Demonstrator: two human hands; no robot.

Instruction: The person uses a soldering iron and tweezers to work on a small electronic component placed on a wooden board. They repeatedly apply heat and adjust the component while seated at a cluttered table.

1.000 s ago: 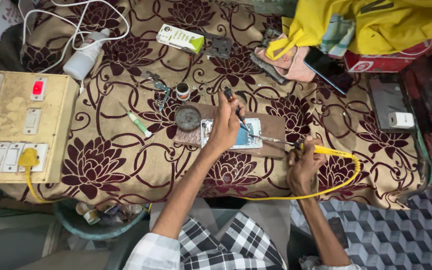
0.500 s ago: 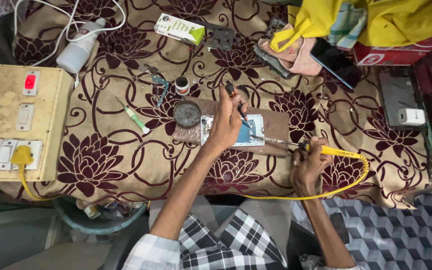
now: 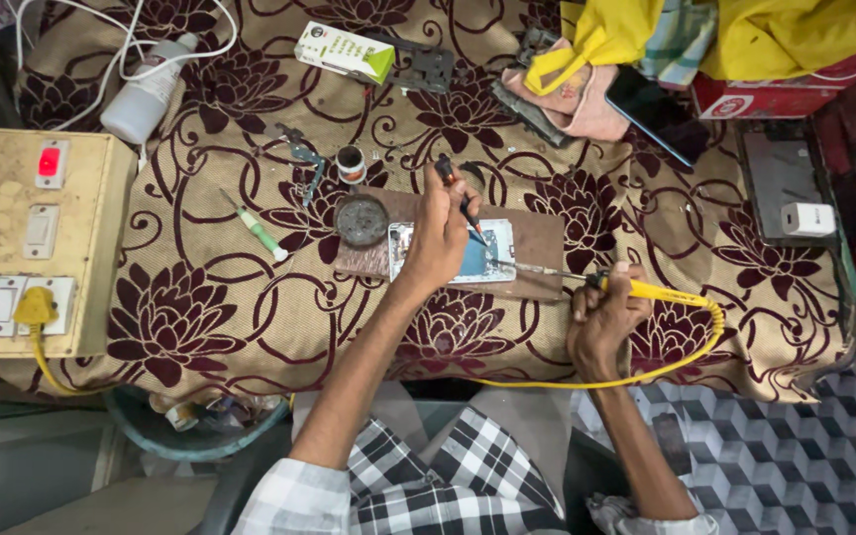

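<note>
Soldering over an opened phone

Pinching dark tweezers [image 3: 456, 188], the left hand [image 3: 440, 238] presses down on the opened phone [image 3: 476, 260], which lies on a brown wooden board [image 3: 537, 243] at the middle of the floral tablecloth [image 3: 250, 317]. Right hand [image 3: 601, 322] is fisted tight around the yellow-handled soldering iron [image 3: 636, 289], tip just touching the phone's edge. Beside the phone, a round tin [image 3: 362, 220] sits open, dark inside; a smaller pot [image 3: 351, 163] stands just above it.

A white-and-green carton [image 3: 345, 52] lies top centre; a red box [image 3: 745, 97] upper right.
</note>
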